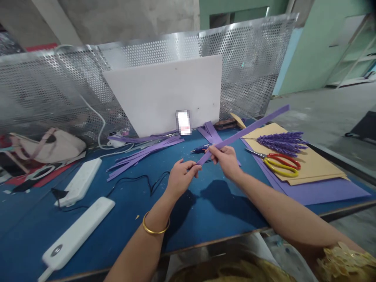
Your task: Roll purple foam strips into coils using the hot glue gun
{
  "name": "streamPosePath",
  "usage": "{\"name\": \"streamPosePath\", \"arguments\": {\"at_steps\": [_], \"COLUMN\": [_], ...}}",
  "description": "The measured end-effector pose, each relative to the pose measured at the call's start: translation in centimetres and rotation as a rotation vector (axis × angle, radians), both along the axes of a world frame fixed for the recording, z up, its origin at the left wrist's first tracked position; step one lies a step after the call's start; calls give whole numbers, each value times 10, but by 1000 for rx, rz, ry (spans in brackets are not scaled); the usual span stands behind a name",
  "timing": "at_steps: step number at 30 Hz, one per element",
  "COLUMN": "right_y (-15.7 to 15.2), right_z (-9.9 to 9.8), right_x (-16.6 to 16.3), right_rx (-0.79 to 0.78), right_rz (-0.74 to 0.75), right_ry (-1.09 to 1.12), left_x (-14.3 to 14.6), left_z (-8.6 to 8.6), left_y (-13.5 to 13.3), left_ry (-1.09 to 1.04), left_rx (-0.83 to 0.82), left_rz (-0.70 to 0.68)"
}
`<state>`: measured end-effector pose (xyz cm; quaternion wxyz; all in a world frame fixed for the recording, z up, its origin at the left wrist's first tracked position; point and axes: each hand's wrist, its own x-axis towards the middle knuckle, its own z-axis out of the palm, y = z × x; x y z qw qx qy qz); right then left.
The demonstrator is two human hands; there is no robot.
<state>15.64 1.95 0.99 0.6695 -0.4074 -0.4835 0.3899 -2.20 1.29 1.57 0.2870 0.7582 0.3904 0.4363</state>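
My left hand (180, 178) pinches the near end of a long purple foam strip (249, 128) above the blue table (117, 219). My right hand (226, 158) grips the same strip a little further up, fingers closed around it. The strip slants up and to the right, its far end over the brown paper. A gold bangle is on my left wrist.
A pile of cut purple strips (143, 152) lies at the back centre. Red-and-yellow scissors (280, 162) and purple lavender-like sprigs (282, 141) rest on brown paper (317, 164) over a purple sheet (323, 192). Two white power strips (78, 231) lie left. A perforated metal screen (249, 58) with a white board stands behind.
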Motion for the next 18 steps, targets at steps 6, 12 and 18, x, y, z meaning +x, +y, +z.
{"name": "streamPosePath", "arguments": {"at_steps": [6,12,18], "right_y": [17,18,16], "right_z": [15,15,13], "right_x": [35,37,33], "right_rx": [106,126,99], "right_rz": [-182,-237,-182], "right_ry": [208,195,164], "left_x": [-9,-17,-19], "left_z": [11,13,7], "left_y": [2,6,14], "left_ry": [-76,-229,-432], "left_rx": [-119,-115,-72], "left_rz": [82,302,372]}}
